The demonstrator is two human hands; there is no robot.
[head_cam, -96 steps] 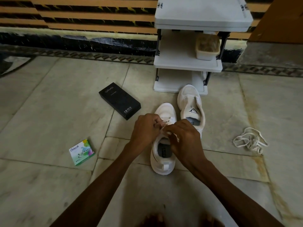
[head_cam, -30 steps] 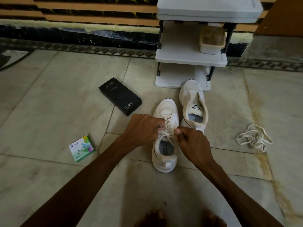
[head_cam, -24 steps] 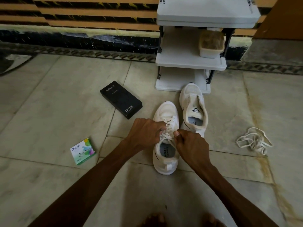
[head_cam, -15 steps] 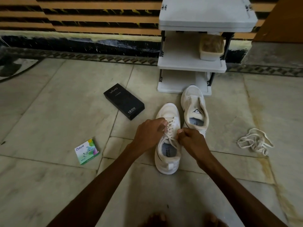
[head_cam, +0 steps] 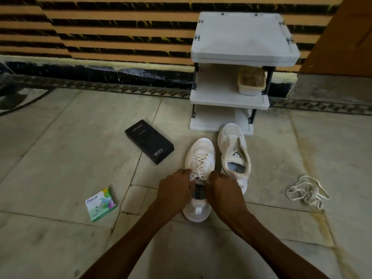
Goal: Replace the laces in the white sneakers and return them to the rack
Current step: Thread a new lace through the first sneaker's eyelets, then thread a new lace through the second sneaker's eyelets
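Note:
A laced white sneaker stands on the stone floor with its toe pointing away from me. My left hand and my right hand sit on either side of its collar, fingers curled, each pinching a lace end near the top eyelets. The lace ends themselves are mostly hidden by the fingers. A second white sneaker without laces stands just to the right, its tongue open. A white three-tier shoe rack stands behind both shoes against the striped wall.
A loose pile of white laces lies on the floor to the right. A black phone box lies left of the sneakers, a small green box nearer me. A tan-filled white tub sits on the rack's middle shelf.
Both hands have slid back along the sneaker toward its collar, uncovering the crossed laces over the tongue. The view has tilted up a little, showing more of the rack.

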